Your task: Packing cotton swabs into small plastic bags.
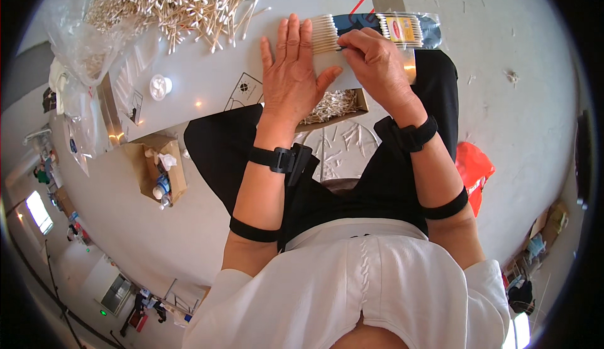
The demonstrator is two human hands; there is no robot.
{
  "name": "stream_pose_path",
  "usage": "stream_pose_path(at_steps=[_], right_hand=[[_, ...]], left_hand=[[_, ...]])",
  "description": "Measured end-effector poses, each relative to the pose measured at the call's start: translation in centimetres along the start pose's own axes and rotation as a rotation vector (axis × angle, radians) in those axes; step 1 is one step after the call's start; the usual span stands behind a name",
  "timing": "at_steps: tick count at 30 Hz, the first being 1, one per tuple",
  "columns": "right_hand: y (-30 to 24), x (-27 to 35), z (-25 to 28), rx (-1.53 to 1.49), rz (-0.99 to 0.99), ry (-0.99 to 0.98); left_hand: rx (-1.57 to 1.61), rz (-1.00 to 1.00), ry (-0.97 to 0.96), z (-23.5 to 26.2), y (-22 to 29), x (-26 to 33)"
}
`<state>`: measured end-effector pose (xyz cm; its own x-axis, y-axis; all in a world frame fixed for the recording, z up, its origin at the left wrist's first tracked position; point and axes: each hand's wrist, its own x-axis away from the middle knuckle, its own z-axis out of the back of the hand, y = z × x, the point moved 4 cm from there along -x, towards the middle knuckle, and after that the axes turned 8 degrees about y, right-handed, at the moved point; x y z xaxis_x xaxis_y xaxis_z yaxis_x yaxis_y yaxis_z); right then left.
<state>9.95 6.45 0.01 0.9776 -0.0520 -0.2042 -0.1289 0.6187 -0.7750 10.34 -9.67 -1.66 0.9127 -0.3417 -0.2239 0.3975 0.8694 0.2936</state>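
Observation:
My left hand (289, 69) lies flat with its fingers stretched out, at the left end of a neat row of cotton swabs (325, 33) on the table. Part of that row is hidden under its fingers. Close to the row's right end, my right hand (376, 63) is closed, thumb and fingers pinched together; whatever is between them is too small to make out. Beyond it lies a clear pack of swabs (401, 29) with a yellow and red label. A dark strip (353, 22) shows between row and pack.
A large heap of loose swabs (170, 3) covers the table's far left, beside a clear plastic bag (94, 50). A small white tub (160, 87) stands nearer. Below the table edge is a box of swabs (336, 107). A cardboard box (154, 170) and red bag (473, 173) are on the floor.

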Motion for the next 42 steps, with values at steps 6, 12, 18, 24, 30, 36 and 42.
stream_pose_path(at_steps=[6, 12, 18, 24, 30, 36, 42], right_hand=[[0.02, 0.11, -0.31, 0.047, -0.022, 0.019], [0.21, 0.13, -0.45, 0.084, 0.016, 0.004], [0.22, 0.15, -0.54, 0.043, -0.003, 0.027], [0.11, -0.20, -0.59, 0.086, -0.001, 0.013], [0.18, -0.23, -0.71, 0.111, -0.014, 0.003], [0.19, -0.18, -0.73, 0.100, 0.015, -0.008], [0.27, -0.60, -0.81, 0.088, 0.023, -0.045]], left_hand=[[-0.008, 0.001, 0.010, -0.10, 0.01, 0.00], [-0.013, 0.002, 0.015, -0.23, -0.06, -0.04], [-0.004, 0.004, 0.051, -0.11, 0.10, -0.06], [-0.011, 0.008, 0.043, -0.09, 0.08, -0.04], [-0.015, 0.009, 0.044, -0.10, 0.10, -0.06], [-0.001, 0.013, 0.047, 0.01, 0.14, -0.13], [0.001, 0.015, 0.047, 0.06, 0.15, -0.17]])
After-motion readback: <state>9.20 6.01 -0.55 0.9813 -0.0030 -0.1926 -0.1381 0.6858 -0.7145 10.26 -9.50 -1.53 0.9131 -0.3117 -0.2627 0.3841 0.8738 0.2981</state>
